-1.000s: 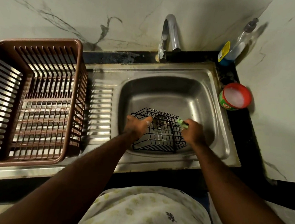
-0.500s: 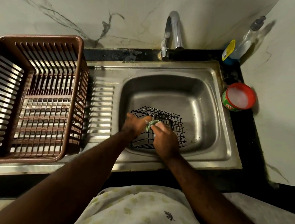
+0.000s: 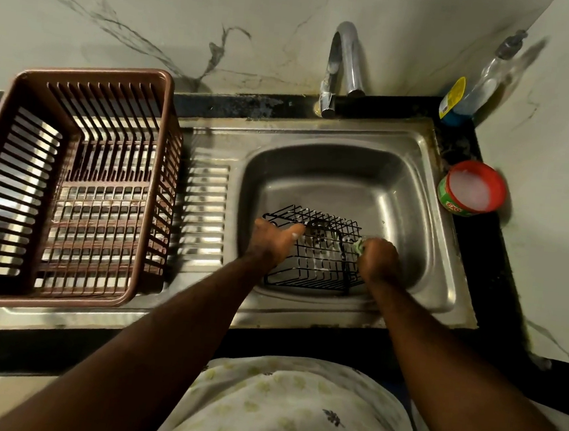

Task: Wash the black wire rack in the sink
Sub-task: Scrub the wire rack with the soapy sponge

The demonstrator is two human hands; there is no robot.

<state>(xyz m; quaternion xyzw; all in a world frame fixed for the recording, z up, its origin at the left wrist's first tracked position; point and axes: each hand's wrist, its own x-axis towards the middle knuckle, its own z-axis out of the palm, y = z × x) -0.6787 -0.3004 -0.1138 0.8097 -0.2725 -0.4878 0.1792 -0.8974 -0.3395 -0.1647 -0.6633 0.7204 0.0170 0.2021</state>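
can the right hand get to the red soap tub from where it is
Probably yes. The right hand is at the rack, gripping a green scrubber, and the soap tub stands open on the counter past the sink rim, with nothing between them.

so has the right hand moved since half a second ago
Yes. The right hand, gripping the green scrubber, has slid rightward along the black wire rack, from beside the left hand to its right edge, past the sink drain.

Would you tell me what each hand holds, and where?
The left hand holds the black wire rack by its left rim; the right hand grips a green scrubber.
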